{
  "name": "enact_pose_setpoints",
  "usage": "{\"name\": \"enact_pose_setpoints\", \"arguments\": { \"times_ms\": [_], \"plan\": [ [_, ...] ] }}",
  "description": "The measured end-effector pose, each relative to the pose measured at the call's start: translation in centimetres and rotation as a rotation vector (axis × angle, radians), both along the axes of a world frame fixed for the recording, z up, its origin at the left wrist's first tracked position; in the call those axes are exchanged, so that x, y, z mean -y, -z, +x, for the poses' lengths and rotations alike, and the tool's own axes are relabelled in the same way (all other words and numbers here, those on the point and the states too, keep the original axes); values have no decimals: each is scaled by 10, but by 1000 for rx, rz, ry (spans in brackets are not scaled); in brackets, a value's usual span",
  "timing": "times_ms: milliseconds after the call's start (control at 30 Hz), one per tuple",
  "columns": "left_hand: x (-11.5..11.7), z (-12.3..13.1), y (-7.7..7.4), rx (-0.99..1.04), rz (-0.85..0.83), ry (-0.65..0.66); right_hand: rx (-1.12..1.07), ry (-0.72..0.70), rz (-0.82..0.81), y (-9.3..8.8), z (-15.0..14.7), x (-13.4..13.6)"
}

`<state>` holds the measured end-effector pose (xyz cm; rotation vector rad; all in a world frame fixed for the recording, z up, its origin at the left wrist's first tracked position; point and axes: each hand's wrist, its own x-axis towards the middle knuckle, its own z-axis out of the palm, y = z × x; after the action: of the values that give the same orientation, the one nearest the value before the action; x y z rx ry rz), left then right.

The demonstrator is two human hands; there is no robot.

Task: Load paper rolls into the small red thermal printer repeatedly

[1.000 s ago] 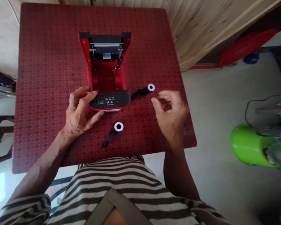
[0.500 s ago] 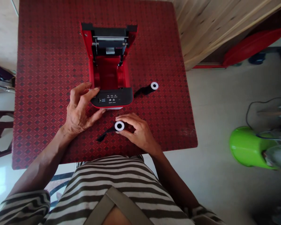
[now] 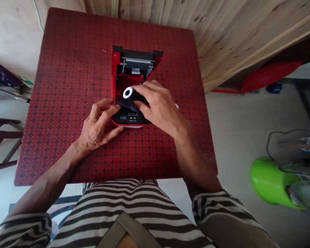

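A red and black label printer (image 3: 130,119) stands on the table with its lid (image 3: 138,57) raised. My left hand (image 3: 96,124) grips the front left corner of the printer, fingers on top and thumb at the lower front edge. In my right hand (image 3: 157,105) is a black ribbon roll (image 3: 128,92) with a white core end, held over the printer's open bay. Its loose black tail (image 3: 126,102) hangs across the front panel. Past my right wrist, only the white end of a second ribbon roll (image 3: 177,106) shows; the remainder is hidden.
The table (image 3: 67,69) has a red patterned cover. A wooden plank wall (image 3: 170,13) runs along its far side. On the floor to the right are a green bucket (image 3: 268,179) and a cable. A dark wooden chair (image 3: 5,144) is at the left.
My right hand has lifted the ribbon roll from the table in front of the printer and carried it forward over the open bay. My left hand still holds the printer's corner. The view has shifted.
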<state>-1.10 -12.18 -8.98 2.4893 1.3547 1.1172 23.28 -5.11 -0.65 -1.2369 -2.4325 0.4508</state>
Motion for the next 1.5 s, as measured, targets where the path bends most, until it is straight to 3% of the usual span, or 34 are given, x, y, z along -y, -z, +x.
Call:
{"name": "enact_pose_setpoints", "arguments": {
  "times_ms": [100, 500, 767, 1000, 1400, 1500],
  "plan": [
    [1, 0, 0, -20, -6, -10, 58, -53, -17, 6, -9, -11],
    [2, 1, -1, 48, -6, 31, 211, -177, -70, -1, -12, -42],
    [2, 1, -2, 8, -20, 28, 520, -163, -170, -28, -32, -44],
    [1, 0, -3, 23, 0, 56, 343, -136, -62, -18, -29, -39],
    [1, 0, -5, -16, 22, 47, 318, -169, -123, -5, -22, -56],
    [1, -1, -4, -25, 17, 41, 408, -96, -101, -8, -29, -52]
  ]
}}
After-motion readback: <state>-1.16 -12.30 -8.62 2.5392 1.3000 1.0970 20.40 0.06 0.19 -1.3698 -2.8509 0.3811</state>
